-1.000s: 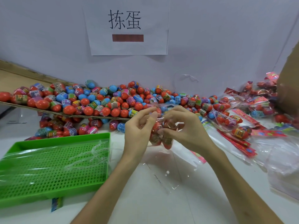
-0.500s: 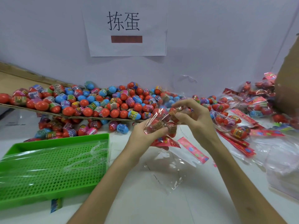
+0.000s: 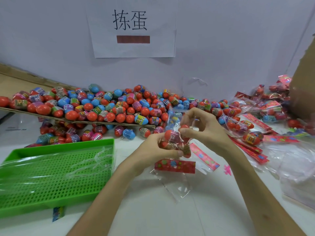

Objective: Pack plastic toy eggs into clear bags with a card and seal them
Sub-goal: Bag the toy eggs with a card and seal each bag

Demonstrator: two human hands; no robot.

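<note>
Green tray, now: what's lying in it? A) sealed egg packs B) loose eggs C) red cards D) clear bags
D: only crinkled clear bags lie across the green tray; the loose eggs are piled behind it, and the red card lies off to its right.

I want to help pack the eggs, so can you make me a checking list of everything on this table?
Surface: white table, crowded along the back and right.
Job's things: bag of eggs held above the table; red card lying just below it; loose toy eggs heaped at the back; packed bags at right.
Clutter: green tray under plastic film; pink card; empty clear bag.
Grips: left hand holds the bag of eggs from below; right hand pinches its top.
Cables: nothing seen.
Surroundings: paper sign on the wall; cardboard box at right.
</note>
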